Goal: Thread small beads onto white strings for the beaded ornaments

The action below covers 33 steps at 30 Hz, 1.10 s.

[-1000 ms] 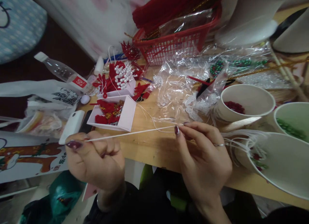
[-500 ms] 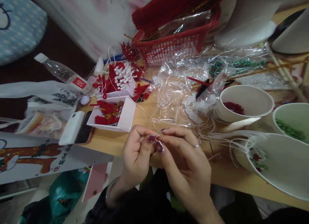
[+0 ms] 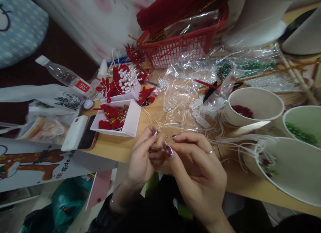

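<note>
Both hands meet above the front edge of the table. My left hand (image 3: 142, 159) is closed, its thumb and fingertips pinching a thin white cord (image 3: 155, 122) that trails back toward the pale box. Close by on the right, my right hand (image 3: 200, 172), wearing a ring, pinches a short stretch of the same cord between thumb and fingers. Any small piece inside the fingertips is too small to make out. The pale pink box (image 3: 132, 121) behind my left hand holds red and gold ornaments (image 3: 111, 115).
Paper cups with red beads (image 3: 242, 111) and green beads (image 3: 299, 132) stand at right, white cords (image 3: 235, 142) hanging over one. Behind lie clear plastic bags (image 3: 178, 99) and a red basket (image 3: 175, 52). Two phones (image 3: 75, 134) and a bottle (image 3: 65, 74) are at left.
My hands have drawn slightly apart, the right one moving a little right. My left fingers have curled in, and more of the cord shows between the fingertips.
</note>
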Each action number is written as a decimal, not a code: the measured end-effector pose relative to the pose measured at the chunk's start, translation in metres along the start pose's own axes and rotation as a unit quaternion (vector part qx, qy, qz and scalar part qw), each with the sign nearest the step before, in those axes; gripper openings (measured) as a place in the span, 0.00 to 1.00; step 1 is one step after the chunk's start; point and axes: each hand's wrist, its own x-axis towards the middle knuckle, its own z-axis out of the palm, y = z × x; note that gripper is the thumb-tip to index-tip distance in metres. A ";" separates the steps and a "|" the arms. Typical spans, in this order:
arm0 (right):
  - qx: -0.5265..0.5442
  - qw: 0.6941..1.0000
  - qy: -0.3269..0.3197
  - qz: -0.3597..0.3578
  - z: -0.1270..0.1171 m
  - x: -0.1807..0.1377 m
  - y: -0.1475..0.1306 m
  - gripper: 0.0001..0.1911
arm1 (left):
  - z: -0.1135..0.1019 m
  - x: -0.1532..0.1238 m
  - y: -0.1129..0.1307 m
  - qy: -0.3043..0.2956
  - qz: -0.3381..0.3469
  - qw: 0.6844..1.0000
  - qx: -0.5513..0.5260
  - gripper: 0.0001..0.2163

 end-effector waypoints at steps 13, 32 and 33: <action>-0.002 1.000 0.010 0.006 0.001 0.000 0.001 0.11 | 0.005 0.010 0.007 0.131 -0.113 0.972 -0.161 0.06; 0.014 0.996 0.007 0.084 0.001 0.001 0.015 0.06 | -0.008 0.007 0.012 0.052 0.094 0.794 0.598 0.10; 0.007 0.997 -0.006 0.077 0.001 0.001 0.017 0.05 | -0.008 0.008 0.013 0.057 0.098 0.778 0.617 0.12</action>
